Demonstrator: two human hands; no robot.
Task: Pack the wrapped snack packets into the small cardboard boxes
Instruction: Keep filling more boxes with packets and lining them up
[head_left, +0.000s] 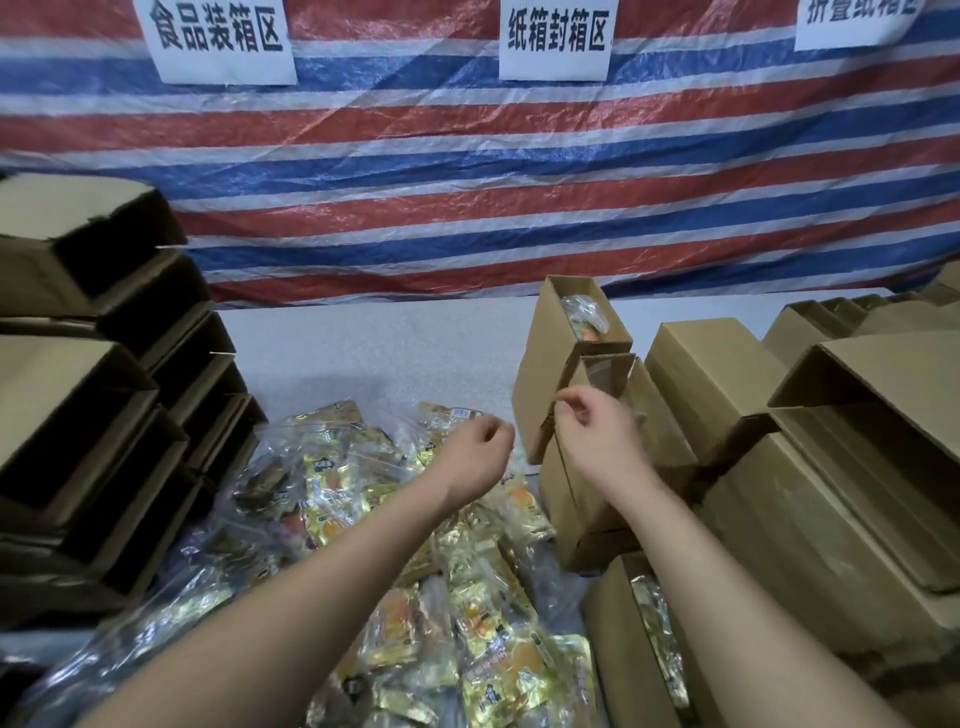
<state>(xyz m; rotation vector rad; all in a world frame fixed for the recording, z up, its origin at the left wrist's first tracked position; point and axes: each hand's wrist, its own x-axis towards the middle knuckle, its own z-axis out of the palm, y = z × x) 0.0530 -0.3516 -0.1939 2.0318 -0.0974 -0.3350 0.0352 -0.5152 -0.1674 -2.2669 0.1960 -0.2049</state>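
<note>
The snack packets (415, 571), gold and clear wrappers with orange contents, lie heaped on the counter (363, 343) in front of the person, probably so either hand can draw from them. A small open box (571, 338) stands upright to the right with a packet inside; another box (605, 415) leans below it. The right hand (592, 423) hovers by that box, fingers loosely curled and holding nothing; the left hand (480, 447) hangs over the heap, likewise empty. Empty boxes (104, 389) are stacked left, more boxes (831, 467) right. Signs on the striped tarp (467, 182) read 食品装箱区 (221, 31) and 纸箱封箱区 (557, 36).
</note>
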